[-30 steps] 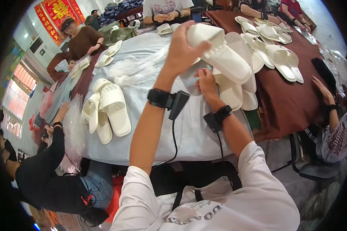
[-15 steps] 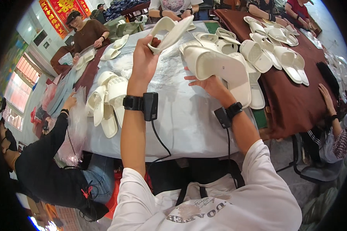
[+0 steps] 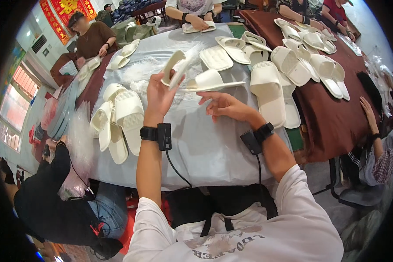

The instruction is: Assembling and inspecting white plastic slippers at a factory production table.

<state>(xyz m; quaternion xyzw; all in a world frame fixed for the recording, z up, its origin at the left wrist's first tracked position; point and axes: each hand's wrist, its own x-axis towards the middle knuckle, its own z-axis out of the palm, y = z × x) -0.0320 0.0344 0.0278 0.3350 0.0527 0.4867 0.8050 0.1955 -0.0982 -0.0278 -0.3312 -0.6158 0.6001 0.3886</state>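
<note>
My left hand [image 3: 159, 94] is raised over the middle of the surface [image 3: 205, 144], fingers clenched on a white slipper [image 3: 174, 67] held on edge. My right hand [image 3: 222, 106] hangs open, gripping nothing, just under a second slipper [image 3: 210, 81] lying there. A pile of slippers [image 3: 118, 120] crowds the left edge and a row [image 3: 275, 87] lines the right edge; the near edge gives me bare cloth to move over.

I see red wall banners [image 3: 65, 11] with gold characters at upper left, crinkled clear plastic bags [image 3: 76, 139] bunched at the worktop's [image 3: 205, 148] left edge
</note>
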